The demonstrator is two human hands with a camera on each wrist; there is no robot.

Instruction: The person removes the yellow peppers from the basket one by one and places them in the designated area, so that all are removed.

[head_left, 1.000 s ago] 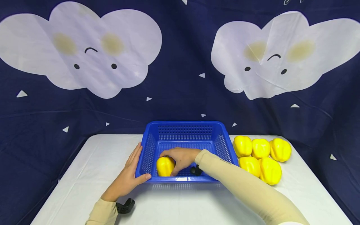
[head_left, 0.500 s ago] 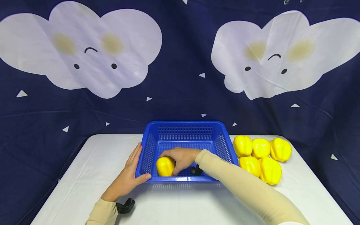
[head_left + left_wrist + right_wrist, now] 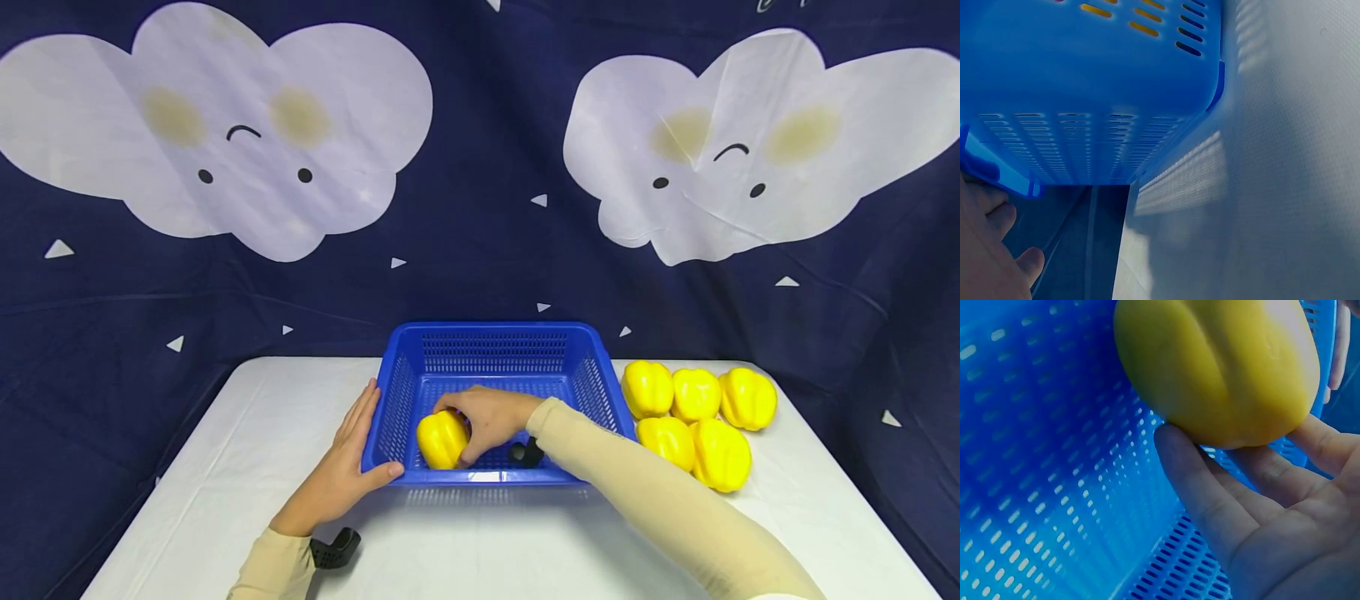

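Note:
A yellow bell pepper [image 3: 441, 440] is in the front left part of the blue plastic basket [image 3: 495, 477]. My right hand [image 3: 491, 418] reaches in and grips the pepper between thumb and fingers. In the right wrist view, the fingers hold one end of the pepper [image 3: 1222, 369], close to the perforated wall. My left hand [image 3: 341, 462] rests against the basket's left side, fingers extended along the rim and thumb on the front corner. In the left wrist view, part of that hand [image 3: 991, 244] shows beside the basket's rim.
Several yellow bell peppers [image 3: 696, 396] sit on the white table [image 3: 495, 550], to the right of the basket. A dark blue cloth [image 3: 487, 233] with clouds hangs behind it. A black wrist camera [image 3: 336, 550] is worn on the left wrist.
My right hand has risen slightly and shifted away from the front, and the pepper in it has tilted and lifted a little. The left hand and basket stay put.

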